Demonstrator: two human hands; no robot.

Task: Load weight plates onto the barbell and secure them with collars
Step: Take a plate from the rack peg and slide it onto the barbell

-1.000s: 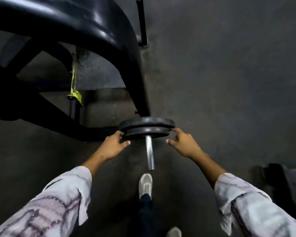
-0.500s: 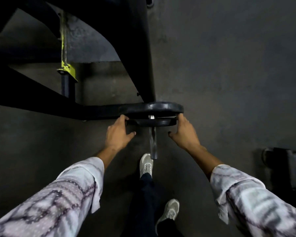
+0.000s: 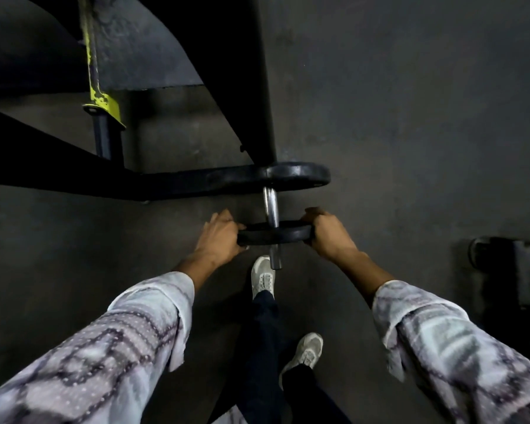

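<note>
Head view showed both hands clamped on the small black round weight plate, the left hand curled round its left rim and the right hand round its right rim, with the chromed steel barbell sleeve passing through the plate's hole between them. Half a second earlier that plate had sat tight against the larger black weight plate; now it stood apart from it, near the sleeve's open end, with bare chrome showing beyond the grip. I judged that the plate was coming off or being reseated, so loading on this end was not finished and no collar could be seen.

The sleeve's long axis ran from the grip straight away toward the larger plate, its free tip pointing back at the person, just short of the grey shoe. Both plates sat edge-on, their faces square to that axis. Beyond the larger plate rose the black curved machine frame, and farther left a yellow-painted post.
</note>
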